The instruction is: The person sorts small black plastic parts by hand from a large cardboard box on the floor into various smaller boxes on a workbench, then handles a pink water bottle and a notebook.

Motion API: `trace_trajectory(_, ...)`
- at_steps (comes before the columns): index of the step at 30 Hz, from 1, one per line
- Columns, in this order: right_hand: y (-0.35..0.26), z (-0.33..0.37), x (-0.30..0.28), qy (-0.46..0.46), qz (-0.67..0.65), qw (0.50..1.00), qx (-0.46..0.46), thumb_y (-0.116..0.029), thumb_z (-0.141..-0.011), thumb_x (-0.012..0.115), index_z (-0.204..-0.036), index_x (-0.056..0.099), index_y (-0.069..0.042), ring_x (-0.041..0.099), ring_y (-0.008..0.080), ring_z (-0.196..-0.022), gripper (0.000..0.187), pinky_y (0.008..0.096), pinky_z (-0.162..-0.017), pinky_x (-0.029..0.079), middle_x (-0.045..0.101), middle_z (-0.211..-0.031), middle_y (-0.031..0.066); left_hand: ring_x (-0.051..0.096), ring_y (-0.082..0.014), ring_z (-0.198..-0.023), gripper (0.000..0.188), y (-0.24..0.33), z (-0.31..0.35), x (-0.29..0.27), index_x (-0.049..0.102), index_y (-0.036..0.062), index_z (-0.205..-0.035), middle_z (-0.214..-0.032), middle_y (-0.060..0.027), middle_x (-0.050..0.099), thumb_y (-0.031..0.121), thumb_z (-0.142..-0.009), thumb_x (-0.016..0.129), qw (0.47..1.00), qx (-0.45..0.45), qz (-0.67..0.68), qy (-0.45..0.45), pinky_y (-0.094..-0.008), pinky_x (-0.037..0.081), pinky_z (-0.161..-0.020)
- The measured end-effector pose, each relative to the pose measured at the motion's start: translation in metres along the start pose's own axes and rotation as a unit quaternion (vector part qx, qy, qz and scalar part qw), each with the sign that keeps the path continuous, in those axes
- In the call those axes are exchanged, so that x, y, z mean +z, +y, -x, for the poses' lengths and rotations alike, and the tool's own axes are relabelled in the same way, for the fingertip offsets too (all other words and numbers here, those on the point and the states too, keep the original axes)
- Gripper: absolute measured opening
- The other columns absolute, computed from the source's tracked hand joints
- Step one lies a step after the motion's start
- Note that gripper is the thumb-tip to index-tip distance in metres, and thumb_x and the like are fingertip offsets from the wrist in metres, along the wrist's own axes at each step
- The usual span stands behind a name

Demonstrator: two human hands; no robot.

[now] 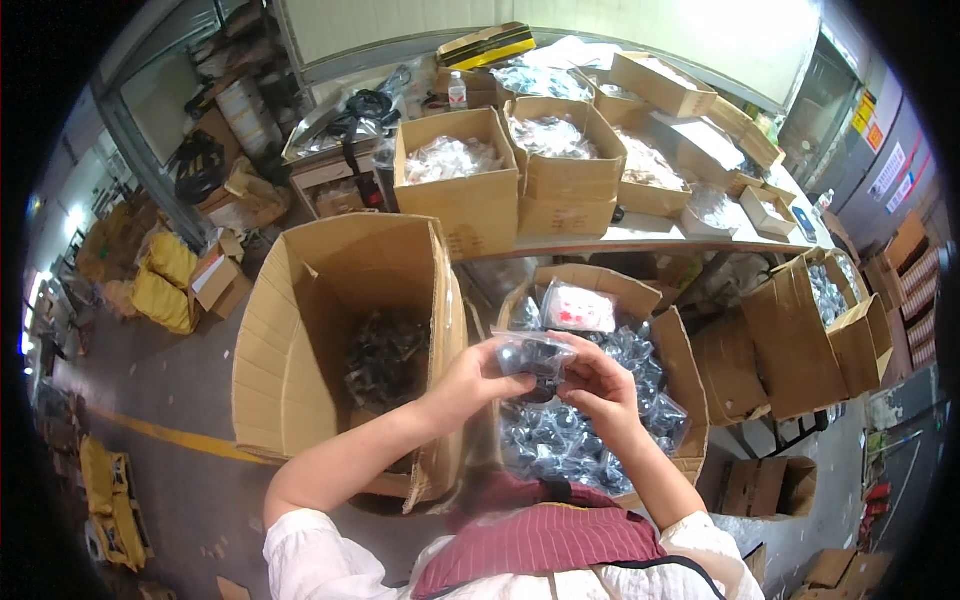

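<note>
Between my two hands is a small clear plastic bag (538, 360) with dark round parts inside; their exact kind I cannot make out. My left hand (472, 375) grips its left side, thumb across the front. At its right edge, the fingers of my right hand (602, 385) are closed on the plastic. Below them stands an open carton (685, 385) filled with many similar bags of dark parts (560, 435). A clear packet with a white and red item (580, 307) lies on top at its far side. To the left, a large deep carton (275, 345) has dark bagged parts (388, 360) at its bottom.
A table (640, 240) at the back carries cartons of clear bags (450, 160), a plastic bottle (457, 92) and a phone (804, 224). More cartons (790, 350) stand at the right. Yellow sacks (168, 280) lie on the floor at the left.
</note>
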State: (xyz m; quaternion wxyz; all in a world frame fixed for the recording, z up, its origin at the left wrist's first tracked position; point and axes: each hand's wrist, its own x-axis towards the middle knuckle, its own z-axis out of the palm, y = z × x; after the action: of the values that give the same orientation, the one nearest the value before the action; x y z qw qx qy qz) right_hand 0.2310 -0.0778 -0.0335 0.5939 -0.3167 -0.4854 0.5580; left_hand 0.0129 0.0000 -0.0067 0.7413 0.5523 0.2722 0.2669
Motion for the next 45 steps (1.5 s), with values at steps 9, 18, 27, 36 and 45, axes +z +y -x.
trace_trajectory(9,0.113,0.036,-0.133,0.081,0.373,0.908,0.172,-0.015,-0.087,0.072,-0.134,0.059,-0.006,0.053,0.029,-0.132,0.05,0.0379,-0.107,0.046,0.049,-0.148,0.0159,0.065,-0.0217,-0.108,0.035,0.001,0.001,-0.019,0.057,0.0055,-0.132,-0.12,-0.0092,0.067,0.023,-0.102,0.052,0.971,-0.025,0.229,0.061,-0.039,0.05,-0.095)
trace_trajectory(18,0.197,0.183,-0.221,-0.102,0.714,0.57,0.393,-0.058,-0.076,0.076,-0.15,0.042,-0.028,0.034,0.052,-0.138,0.087,0.0636,-0.106,0.039,0.032,-0.152,0.0315,0.065,-0.0217,-0.099,0.048,0.028,-0.001,-0.043,0.051,-0.0007,-0.138,-0.119,-0.0126,0.067,0.021,-0.096,0.057,0.786,0.104,0.603,-0.091,-0.033,0.055,-0.081)
trace_trajectory(27,0.161,0.143,-0.223,-0.153,0.7,0.545,0.435,-0.045,-0.066,0.087,-0.139,0.048,-0.015,0.069,0.0368,-0.101,0.088,0.0456,-0.09,0.056,0.07,-0.112,0.0184,0.068,-0.0219,-0.092,0.062,0.039,0.009,-0.064,0.05,0.0064,-0.145,-0.103,-0.0122,0.073,0.051,-0.103,0.049,0.833,0.153,0.526,-0.073,-0.0347,0.052,-0.078)
trace_trajectory(36,0.023,0.033,-0.122,0.128,0.194,0.934,0.272,-0.022,-0.091,0.075,-0.118,0.065,0.0,0.066,0.0092,-0.081,0.036,0.025,-0.054,0.052,0.069,-0.094,0.0039,0.069,-0.0201,-0.099,0.037,0.028,-0.001,-0.021,0.063,-0.0007,-0.122,-0.105,-0.0089,0.073,0.028,-0.099,0.058,0.994,-0.063,0.089,0.015,-0.032,0.054,-0.085)
trace_trajectory(45,-0.038,0.003,-0.037,0.084,-0.011,0.986,0.14,-0.014,-0.093,0.07,-0.125,0.056,0.001,0.068,0.0134,-0.086,0.038,0.0292,-0.069,0.06,0.068,-0.107,0.0075,0.055,-0.0235,-0.127,0.073,-0.008,-0.007,-0.014,0.035,-0.002,-0.148,-0.135,-0.0166,0.056,0.024,-0.092,0.074,0.991,-0.095,-0.039,-0.084,-0.0391,0.048,-0.104)
